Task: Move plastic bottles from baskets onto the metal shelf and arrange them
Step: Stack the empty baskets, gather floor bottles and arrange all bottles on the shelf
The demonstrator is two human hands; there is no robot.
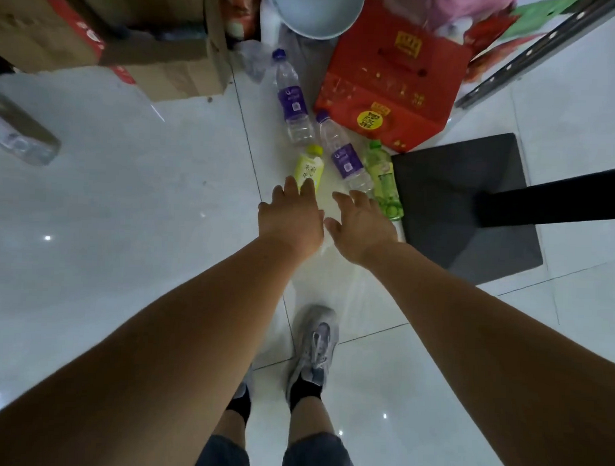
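Several plastic bottles lie on the white tiled floor ahead of me. A yellow bottle lies just under the fingertips of my left hand, which is stretched out with fingers apart. My right hand is also open, its fingers reaching the base of a clear bottle with a purple label. A green bottle lies right of that one. Another clear purple-label bottle lies farther away. Neither hand holds anything.
A red gift box lies beyond the bottles. A dark square table base with its black post stands at right. Cardboard boxes fill the far left, a pale round basin sits at top, a metal shelf rail at top right.
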